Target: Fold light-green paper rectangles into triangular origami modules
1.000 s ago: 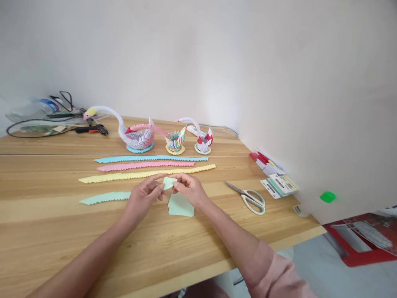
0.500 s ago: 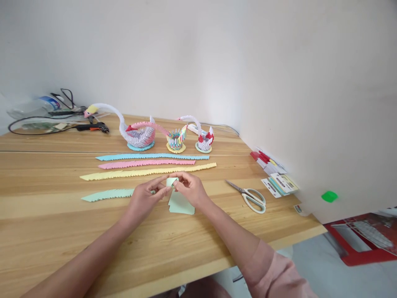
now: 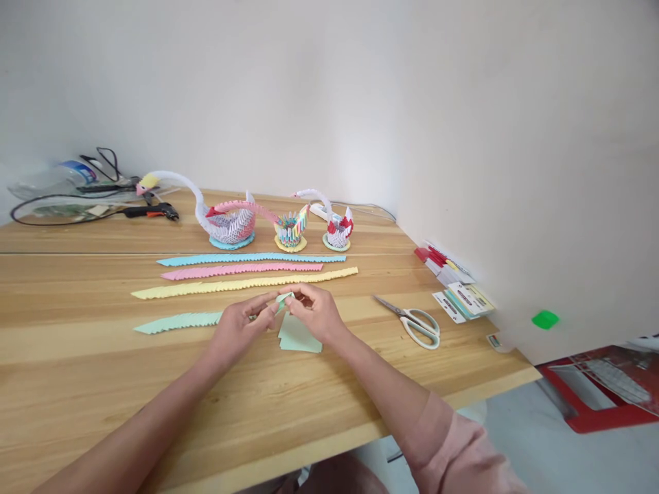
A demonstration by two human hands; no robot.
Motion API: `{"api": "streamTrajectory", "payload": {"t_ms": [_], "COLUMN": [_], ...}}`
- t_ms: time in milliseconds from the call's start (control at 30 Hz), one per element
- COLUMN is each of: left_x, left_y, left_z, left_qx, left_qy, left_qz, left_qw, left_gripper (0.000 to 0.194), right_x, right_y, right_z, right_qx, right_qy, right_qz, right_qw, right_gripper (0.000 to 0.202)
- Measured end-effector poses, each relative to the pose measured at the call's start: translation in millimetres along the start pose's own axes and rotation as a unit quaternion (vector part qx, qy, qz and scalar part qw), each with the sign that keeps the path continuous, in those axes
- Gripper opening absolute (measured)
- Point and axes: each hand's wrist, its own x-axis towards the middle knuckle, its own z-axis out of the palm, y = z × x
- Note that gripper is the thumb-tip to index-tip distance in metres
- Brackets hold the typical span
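Between my two hands is a small folded piece of light green paper [image 3: 283, 299], pinched just above the table. My left hand [image 3: 246, 322] grips its left side with thumb and fingers. On the other side, my right hand [image 3: 315, 312] is closed on the paper, thumb against the fingers. Under and in front of my right hand lies a small stack of light green paper sheets [image 3: 300, 336]. A chain of folded green paper pieces [image 3: 178, 322] runs along the table, its right end hidden behind my left hand.
Blue [image 3: 252, 259], pink [image 3: 241, 272] and yellow [image 3: 244, 282] paper chains lie beyond my hands. Behind them stand three paper swans [image 3: 234, 226]. Scissors [image 3: 419, 328] and packs of paper [image 3: 466, 302] are on the right. A glue gun [image 3: 152, 210] and a plastic bottle [image 3: 46, 180] lie back left.
The green paper between my fingers has been turned or folded over and shows a narrower face. Both hands stay nearly in place; the view has shifted slightly.
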Motion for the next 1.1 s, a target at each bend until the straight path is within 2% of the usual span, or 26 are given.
{"api": "streamTrajectory", "payload": {"t_ms": [233,433,533,600,767,867,933,1000,1100], "left_x": [-1,-1,-1,-2,-2,1,4,5,6], "left_y": [-4,-3,-1,-1,-2,-3,-4,-5,-5], "left_z": [1.5,9.2,11.2,12.2,13.2,10.6,8.0,6.1,5.3], "left_qx": [0.025,0.125,0.152,0.158,0.13,0.016,-0.084,-0.159,-0.194], "left_qy": [0.004,0.094,0.099,0.095,0.081,0.072,0.059,0.043,0.026], "left_qz": [0.015,0.136,0.186,0.192,0.158,0.095,0.057,0.033,0.025], "left_qw": [1.0,0.978,0.966,0.964,0.976,0.993,0.993,0.986,0.98], "left_gripper": [0.044,0.04,0.036,0.039,0.047,0.049,0.054,0.059,0.062], "right_x": [1,-1,-2,-3,-3,-2,0,2,3], "right_y": [1,3,4,4,0,0,2,3,2], "right_z": [0,6,9,10,10,6,4,3,3], "right_qx": [-0.023,-0.053,-0.06,-0.063,-0.028,0.1,0.182,0.211,0.199], "right_qy": [0.001,0.02,0.025,0.024,0.008,-0.033,-0.055,-0.059,-0.06], "right_qz": [-0.009,-0.03,-0.021,-0.02,-0.009,0.026,0.056,0.078,0.098], "right_qw": [1.0,0.998,0.998,0.998,1.0,0.994,0.98,0.973,0.973], "right_gripper": [0.021,0.026,0.026,0.027,0.027,0.022,0.021,0.02,0.019]}}
